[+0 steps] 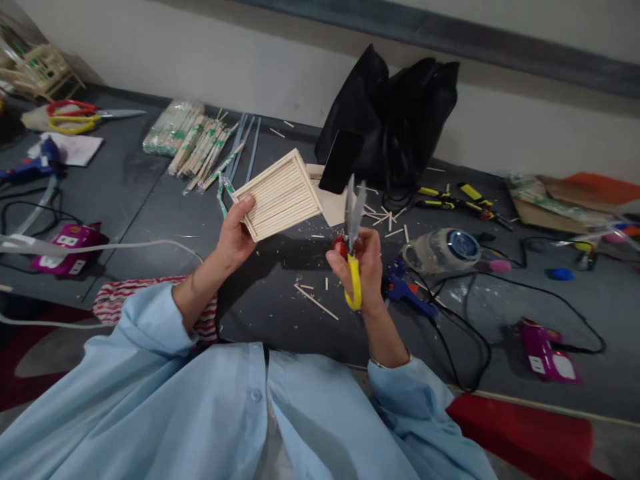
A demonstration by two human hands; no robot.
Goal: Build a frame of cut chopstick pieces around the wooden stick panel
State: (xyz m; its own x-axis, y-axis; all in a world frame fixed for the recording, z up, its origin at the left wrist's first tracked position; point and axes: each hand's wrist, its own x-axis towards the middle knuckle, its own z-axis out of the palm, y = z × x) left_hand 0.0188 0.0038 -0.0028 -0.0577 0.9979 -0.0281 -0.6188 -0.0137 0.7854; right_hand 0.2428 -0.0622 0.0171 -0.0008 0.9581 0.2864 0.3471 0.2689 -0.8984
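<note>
Pinched at its lower left corner, a small rectangular tray of thin wooden sticks (280,195) is held up over the table by my left hand (237,230). Its raised rim frames a floor of sticks laid side by side. My right hand (367,267) grips a pair of scissors (354,210) with red and yellow handles, blades pointing up and slightly apart. The scissors are to the right of the stick tray and do not touch it. Below them, a few loose wooden sticks (317,303) and small offcuts lie on the dark table (280,327).
Bundled sticks (205,150) lie at the back left, near other scissors (75,117). A phone (343,160) leans on a black bag (390,120). A blue glue gun (407,290), its cable, a clear jar (440,251) and a purple box (547,350) are on the right.
</note>
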